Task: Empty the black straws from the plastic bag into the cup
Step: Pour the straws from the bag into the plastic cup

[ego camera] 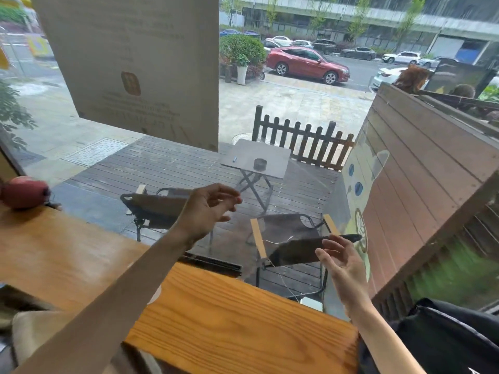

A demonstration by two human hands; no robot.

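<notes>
A long dark plastic bag of black straws (299,251) hangs roughly level in the air above the far edge of the wooden counter (237,322). It is blurred. My right hand (341,261) is at its right end, fingers loosely curled across the front of it. My left hand (209,209) is raised higher and to the left, apart from the bag, fingers spread and holding nothing. A small white round shape (156,294) shows on the counter, mostly hidden by my left forearm; I cannot tell whether it is the cup.
A window pane stands right behind the counter, with patio chairs and a table outside. A red round object (24,193) sits at the far left of the counter. A black bag (448,336) lies at lower right. A white cable and small white block (310,303) are near the counter's far edge.
</notes>
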